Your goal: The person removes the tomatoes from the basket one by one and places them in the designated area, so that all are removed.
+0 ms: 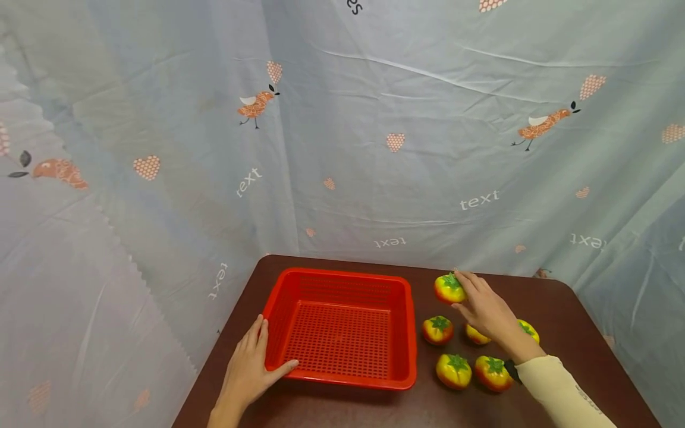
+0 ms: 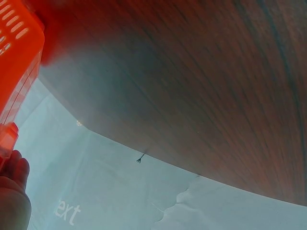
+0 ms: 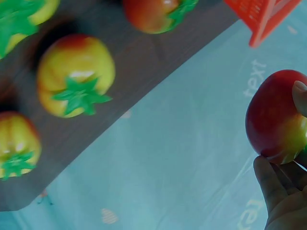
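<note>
A red plastic basket with a slotted floor stands on the dark table with nothing in it. My left hand rests at its front left corner, thumb across the front rim and extended fingers along the left side. In the left wrist view, fingertips touch the basket's rim. To the right of the basket, my right hand holds a red-and-yellow toy tomato with a green star-shaped top, raised above the table. The right wrist view shows thumb and fingers around this tomato.
Several more toy tomatoes lie on the table right of the basket, among them one near its side and two at the front. One is partly hidden behind my right wrist. A printed curtain hangs behind the table's far edge.
</note>
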Motion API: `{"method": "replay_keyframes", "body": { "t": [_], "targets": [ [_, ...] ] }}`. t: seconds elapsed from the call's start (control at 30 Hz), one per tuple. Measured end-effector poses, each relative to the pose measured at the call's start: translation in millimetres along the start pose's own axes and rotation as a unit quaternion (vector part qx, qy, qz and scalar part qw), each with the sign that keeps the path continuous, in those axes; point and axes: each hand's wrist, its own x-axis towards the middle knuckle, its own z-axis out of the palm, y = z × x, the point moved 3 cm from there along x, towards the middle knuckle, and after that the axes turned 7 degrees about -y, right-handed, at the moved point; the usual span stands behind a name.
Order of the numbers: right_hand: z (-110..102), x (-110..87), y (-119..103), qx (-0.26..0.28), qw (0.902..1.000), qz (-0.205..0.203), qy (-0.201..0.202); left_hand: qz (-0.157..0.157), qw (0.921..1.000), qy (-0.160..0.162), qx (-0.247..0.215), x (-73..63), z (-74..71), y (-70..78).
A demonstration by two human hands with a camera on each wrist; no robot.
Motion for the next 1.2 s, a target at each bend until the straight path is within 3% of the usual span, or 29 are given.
{"method": "replay_keyframes", "body": {
  "t": [0.13,0.57,0.8,0.93,1.1,1.2],
  "targets": [
    [-5,-17.5,7,0.002,0.9999,0.012,0.009,-0.002,1.0,-0.007,-0.002,-0.1,0.4,-0.6],
    [-5,-71.6,34,0.015,0.9963,0.083,-0.017,0.0,1.0,-0.006,-0.002,-1.7,2.3,-0.8],
    [1,-111.2,51,0.01,0.9942,0.107,0.007,0.002,1.0,-0.006,-0.002,0.5,0.9,-1.4],
    [9,-137.8,60,0.014,0.989,0.144,-0.028,-0.001,0.9999,-0.017,-0.004,-0.8,1.0,-0.1],
    [18,-160.1,72,0.027,0.9737,0.202,-0.103,0.0,0.9999,-0.015,-0.003,-2.0,-0.7,1.2],
    [22,-167.4,79,0.027,0.9719,0.205,-0.112,-0.004,0.9999,-0.015,-0.002,-2.9,-0.6,1.8]
  ]
}}
